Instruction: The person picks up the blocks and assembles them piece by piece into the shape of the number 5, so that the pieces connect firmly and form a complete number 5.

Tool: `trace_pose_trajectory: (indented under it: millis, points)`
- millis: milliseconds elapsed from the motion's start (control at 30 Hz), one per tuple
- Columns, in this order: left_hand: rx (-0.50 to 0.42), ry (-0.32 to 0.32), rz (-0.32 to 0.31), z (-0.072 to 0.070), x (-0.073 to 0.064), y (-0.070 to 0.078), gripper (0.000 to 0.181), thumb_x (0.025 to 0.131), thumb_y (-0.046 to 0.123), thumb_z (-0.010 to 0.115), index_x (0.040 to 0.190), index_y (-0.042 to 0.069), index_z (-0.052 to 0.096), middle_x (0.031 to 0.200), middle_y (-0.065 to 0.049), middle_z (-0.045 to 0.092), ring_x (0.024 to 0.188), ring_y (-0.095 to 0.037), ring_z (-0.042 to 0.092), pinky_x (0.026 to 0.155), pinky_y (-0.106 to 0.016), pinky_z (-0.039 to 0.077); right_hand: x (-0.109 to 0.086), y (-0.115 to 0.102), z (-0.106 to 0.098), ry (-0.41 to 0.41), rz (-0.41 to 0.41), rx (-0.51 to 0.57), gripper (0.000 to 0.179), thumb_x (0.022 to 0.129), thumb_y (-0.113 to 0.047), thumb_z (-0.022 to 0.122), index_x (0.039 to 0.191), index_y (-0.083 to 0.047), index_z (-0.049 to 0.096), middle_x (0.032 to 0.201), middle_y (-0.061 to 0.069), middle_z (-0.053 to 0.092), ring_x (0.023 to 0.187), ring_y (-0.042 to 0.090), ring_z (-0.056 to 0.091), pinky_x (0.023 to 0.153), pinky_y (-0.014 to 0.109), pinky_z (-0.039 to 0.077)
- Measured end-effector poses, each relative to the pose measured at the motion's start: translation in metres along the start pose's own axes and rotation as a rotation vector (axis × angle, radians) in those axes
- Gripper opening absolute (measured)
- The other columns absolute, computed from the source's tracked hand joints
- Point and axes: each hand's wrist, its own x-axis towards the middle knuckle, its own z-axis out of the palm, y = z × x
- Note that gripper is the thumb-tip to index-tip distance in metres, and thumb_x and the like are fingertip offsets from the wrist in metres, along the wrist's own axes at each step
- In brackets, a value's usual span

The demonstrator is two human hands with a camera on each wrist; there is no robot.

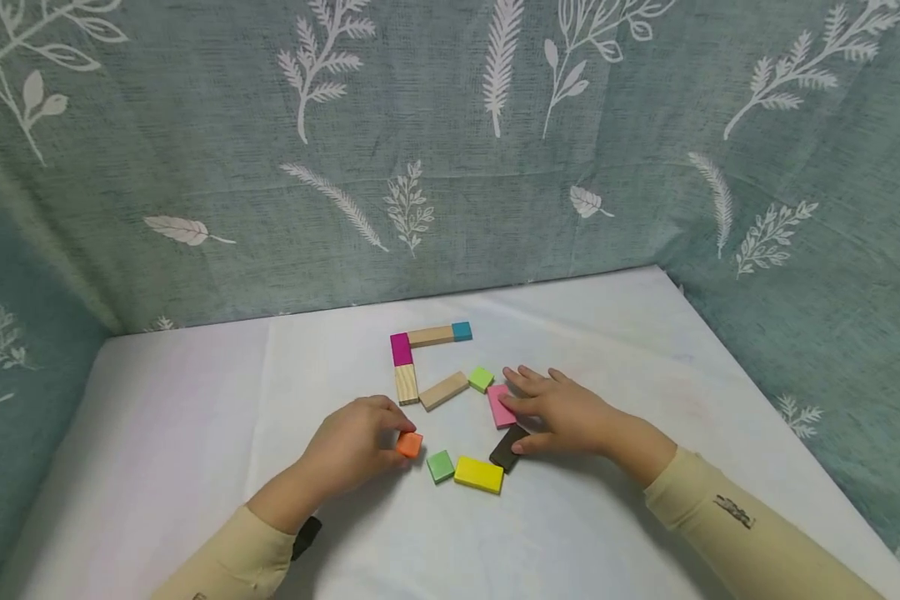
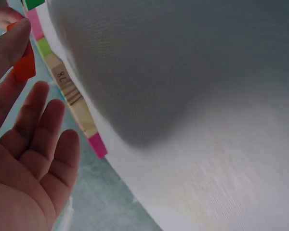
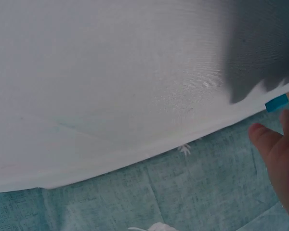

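My left hand [image 1: 352,443] pinches an orange block [image 1: 409,444] between thumb and forefinger; in the left wrist view its other fingers are loosely bent below the block. To its right lie a green block [image 1: 440,467] and a yellow block [image 1: 478,474]. My right hand [image 1: 567,414] is spread over the right side of the arrangement, a finger at the pink block [image 1: 502,407] and the thumb at the black block [image 1: 508,448]. Next to the pink one is a lime block [image 1: 481,379]. The right wrist view catches only part of that hand, at the right edge.
Behind the hands, plain wooden blocks [image 1: 444,391], a magenta block [image 1: 401,349] and a blue block [image 1: 461,331] continue the bent line. Everything lies on a white cloth [image 1: 195,433]. A leaf-patterned green curtain [image 1: 450,150] stands behind and at both sides.
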Motion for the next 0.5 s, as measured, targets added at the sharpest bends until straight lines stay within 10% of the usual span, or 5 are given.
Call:
trace_pose_trajectory:
  millis: [500]
  points:
    - [0.04,-0.027,-0.051,0.011,0.015,0.011,0.034,0.069,0.021,0.094,0.101,0.02,0.081,0.094,0.01,0.072,0.095,-0.014,0.064,0.081,-0.033,0.054,-0.001,0.006,0.005,-0.001,0.024,0.044,0.08,0.085,-0.064,0.07,0.153,-0.031,0.043,0.167,0.001,0.027,0.157,0.028,0.019,0.124,0.061,0.017]
